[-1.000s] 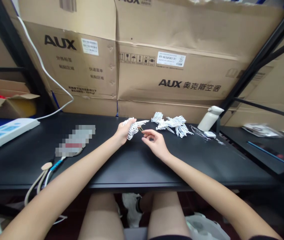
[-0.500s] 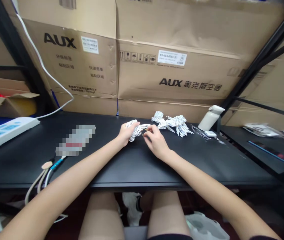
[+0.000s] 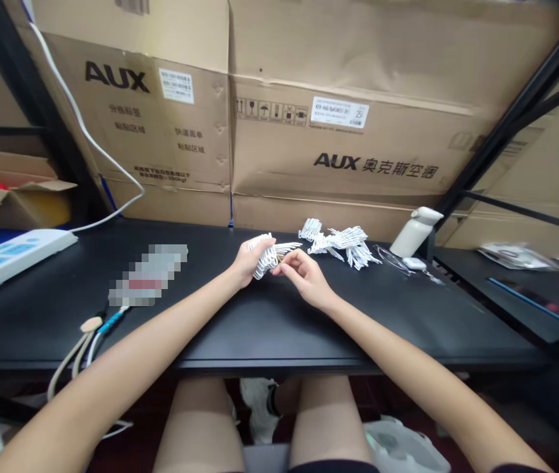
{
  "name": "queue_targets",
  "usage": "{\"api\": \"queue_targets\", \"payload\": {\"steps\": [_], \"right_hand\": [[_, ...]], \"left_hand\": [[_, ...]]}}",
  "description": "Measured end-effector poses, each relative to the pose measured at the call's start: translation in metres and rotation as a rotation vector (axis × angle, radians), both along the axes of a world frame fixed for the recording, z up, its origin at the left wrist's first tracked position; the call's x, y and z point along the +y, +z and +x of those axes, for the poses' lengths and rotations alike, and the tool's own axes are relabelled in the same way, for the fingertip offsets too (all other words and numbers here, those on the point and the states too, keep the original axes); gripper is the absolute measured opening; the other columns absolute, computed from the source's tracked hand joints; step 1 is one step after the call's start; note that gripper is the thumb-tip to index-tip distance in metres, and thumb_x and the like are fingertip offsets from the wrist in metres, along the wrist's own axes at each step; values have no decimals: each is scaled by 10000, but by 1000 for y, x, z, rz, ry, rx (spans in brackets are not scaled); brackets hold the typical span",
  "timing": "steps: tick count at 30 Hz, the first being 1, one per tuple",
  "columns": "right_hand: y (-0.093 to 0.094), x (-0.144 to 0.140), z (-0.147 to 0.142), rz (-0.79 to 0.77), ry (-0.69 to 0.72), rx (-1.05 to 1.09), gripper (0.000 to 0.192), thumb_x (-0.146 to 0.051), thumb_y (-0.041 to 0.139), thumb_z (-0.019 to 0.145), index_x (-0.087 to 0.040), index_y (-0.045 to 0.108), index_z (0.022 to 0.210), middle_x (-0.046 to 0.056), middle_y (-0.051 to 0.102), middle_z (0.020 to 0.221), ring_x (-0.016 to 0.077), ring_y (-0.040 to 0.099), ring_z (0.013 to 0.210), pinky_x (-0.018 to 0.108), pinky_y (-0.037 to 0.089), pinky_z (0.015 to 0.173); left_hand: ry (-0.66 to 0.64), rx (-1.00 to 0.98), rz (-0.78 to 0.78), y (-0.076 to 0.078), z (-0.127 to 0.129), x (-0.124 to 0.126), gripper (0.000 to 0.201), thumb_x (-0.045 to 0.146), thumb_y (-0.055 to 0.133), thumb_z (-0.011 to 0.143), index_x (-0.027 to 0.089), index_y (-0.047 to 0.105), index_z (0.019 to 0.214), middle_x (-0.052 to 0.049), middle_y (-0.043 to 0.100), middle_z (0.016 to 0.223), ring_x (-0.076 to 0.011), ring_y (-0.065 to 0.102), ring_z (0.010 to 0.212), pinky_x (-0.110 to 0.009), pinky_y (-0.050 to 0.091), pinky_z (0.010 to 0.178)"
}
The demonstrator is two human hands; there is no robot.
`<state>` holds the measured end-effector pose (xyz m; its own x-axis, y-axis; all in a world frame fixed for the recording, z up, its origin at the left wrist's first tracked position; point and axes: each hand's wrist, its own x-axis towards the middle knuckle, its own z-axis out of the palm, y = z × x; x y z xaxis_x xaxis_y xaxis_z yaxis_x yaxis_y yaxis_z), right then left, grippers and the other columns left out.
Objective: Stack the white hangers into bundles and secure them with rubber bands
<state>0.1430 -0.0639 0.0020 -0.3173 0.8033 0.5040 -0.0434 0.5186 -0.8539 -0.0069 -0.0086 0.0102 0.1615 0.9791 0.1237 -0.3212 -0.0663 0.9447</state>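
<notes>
A bundle of white ridged plastic strips (image 3: 265,254) is being gripped in the closed fingers of the left hand (image 3: 248,261) above the black tabletop (image 3: 259,322), while its end is being pinched by the right hand (image 3: 301,276). Brown cardboard boxes (image 3: 338,125) printed "AUX" are standing behind.

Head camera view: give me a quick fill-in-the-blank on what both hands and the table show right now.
1. The left hand holds a bundle of white clips above the ____ table.
2. The right hand meets that bundle from its ____ side.
3. A loose pile of clips lies in front of cardboard boxes printed ____.

Missing words: black; right; AUX
</notes>
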Motion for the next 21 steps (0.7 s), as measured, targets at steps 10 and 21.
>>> {"api": "queue_targets", "payload": {"steps": [10,21], "right_hand": [[7,-2,-1,-189,36,172,249,-397,683,763,-197,537,786,3,650,735,142,630,762,324,505,805],[16,1,9,-389,119,204,224,-350,697,748,-182,558,799,-74,481,459,127,586,582,244,456,588]], "left_hand": [[-138,-79,-11,9,-2,-7,298,297,749,616,129,570,786,11,601,625,-111,579,514,-221,462,493],[-70,-211,-134,25,-5,-9,209,192,666,660,85,610,831,-3,631,647,-66,556,437,-167,461,418]]}}
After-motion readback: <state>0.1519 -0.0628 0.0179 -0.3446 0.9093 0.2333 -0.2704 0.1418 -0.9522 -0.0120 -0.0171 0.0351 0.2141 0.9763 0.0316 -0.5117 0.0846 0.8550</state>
